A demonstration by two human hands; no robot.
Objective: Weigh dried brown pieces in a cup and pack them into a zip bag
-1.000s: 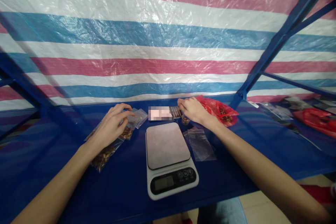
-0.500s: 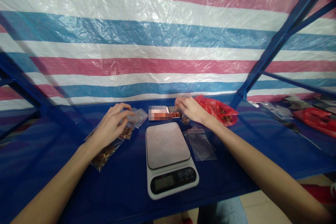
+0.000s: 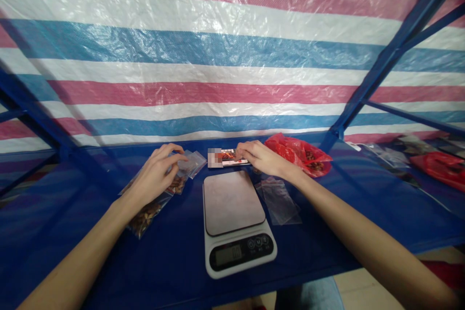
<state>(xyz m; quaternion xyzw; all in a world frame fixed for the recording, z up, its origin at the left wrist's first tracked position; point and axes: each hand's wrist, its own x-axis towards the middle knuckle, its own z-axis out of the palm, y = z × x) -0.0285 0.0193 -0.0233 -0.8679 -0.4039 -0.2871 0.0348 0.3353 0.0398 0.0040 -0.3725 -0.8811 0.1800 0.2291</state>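
My left hand lies over clear zip bags of brown dried pieces, fingers loosely bent and apart, gripping nothing. Smaller clear bags stick out past its fingertips. My right hand has its fingers curled together, tips at the lit screen of a phone lying at the back; it holds nothing that I can see. Under that wrist a small round container is mostly hidden. A white digital scale with a bare plate stands between my arms, its display appearing to read 0.0.
Flat clear zip bags lie right of the scale. Behind my right forearm sits a red plastic bag with brown pieces; another red bag lies far right. Blue metal posts and a striped sheet bound the blue shelf.
My right hand has shifted left and slightly down over the phone, covering more of the small container. The phone's screen shows a different picture. My left hand stays in place.
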